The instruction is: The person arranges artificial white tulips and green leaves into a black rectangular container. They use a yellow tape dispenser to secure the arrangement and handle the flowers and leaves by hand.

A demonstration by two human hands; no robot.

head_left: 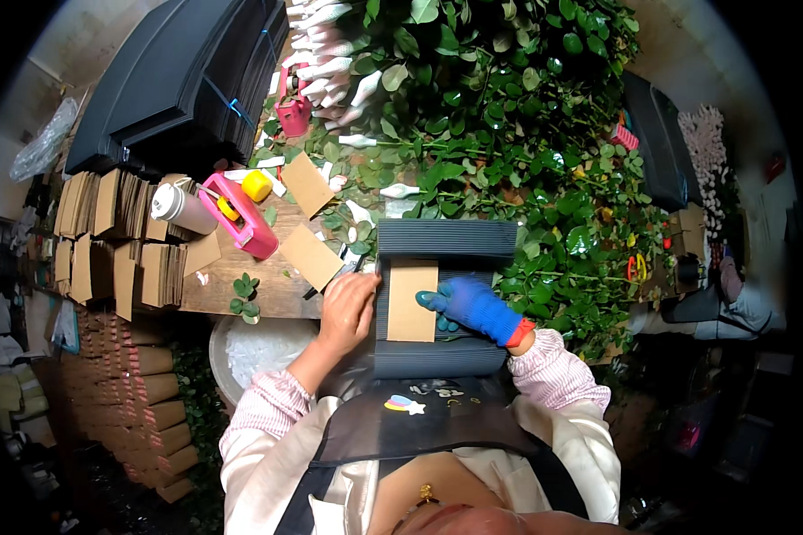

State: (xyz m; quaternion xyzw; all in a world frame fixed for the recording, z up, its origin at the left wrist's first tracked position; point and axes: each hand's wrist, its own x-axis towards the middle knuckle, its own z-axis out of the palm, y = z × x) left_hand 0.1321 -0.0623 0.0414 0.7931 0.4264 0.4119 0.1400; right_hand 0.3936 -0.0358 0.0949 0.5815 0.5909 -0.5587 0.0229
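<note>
A dark corrugated sheet [446, 241] lies in front of me at the table's edge, with a tan cardboard rectangle [411, 299] on its middle. My bare left hand [348, 305] rests on the sheet's left edge, fingers curled against it. My right hand [468, 303], in a blue glove, touches the right edge of the cardboard rectangle. Whether either hand actually grips anything is hard to tell; both press flat on the pieces.
Two more tan cardboard pieces [310, 254] lie on the wooden table [232, 285]. A pink tape dispenser [239, 214] and a bottle [180, 207] stand to the left. Stacks of folded cardboard [116, 241] and dark sheets [178, 80] fill the left. Leafy flower stems [509, 116] cover the right.
</note>
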